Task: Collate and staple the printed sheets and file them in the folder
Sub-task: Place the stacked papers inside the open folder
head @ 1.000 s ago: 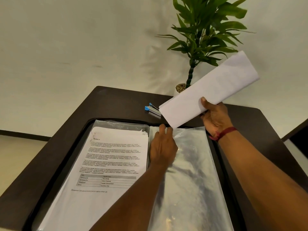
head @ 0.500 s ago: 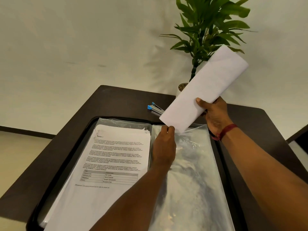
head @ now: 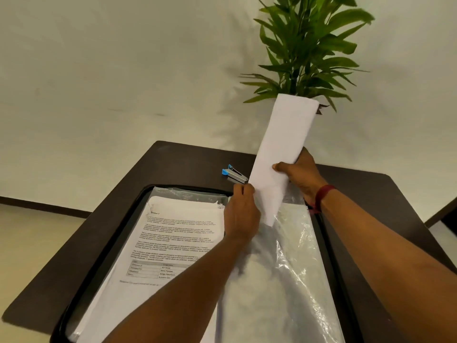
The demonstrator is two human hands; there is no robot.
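My right hand grips a white set of sheets held nearly upright, its lower corner dipping into the top opening of a clear plastic sleeve on the right page of the open folder. My left hand pinches the sleeve's top edge beside that corner. A stack of printed sheets lies on the folder's left page, under another clear sleeve. A small blue and silver stapler lies on the table just beyond the folder.
The folder lies open on a dark brown table against a pale wall. A potted green plant stands at the table's far edge, behind the raised sheets. Floor shows at the left.
My right hand has swung the sheets from slanted to nearly upright and lowered their corner into the sleeve's mouth. My left hand has lifted the sleeve's top edge.
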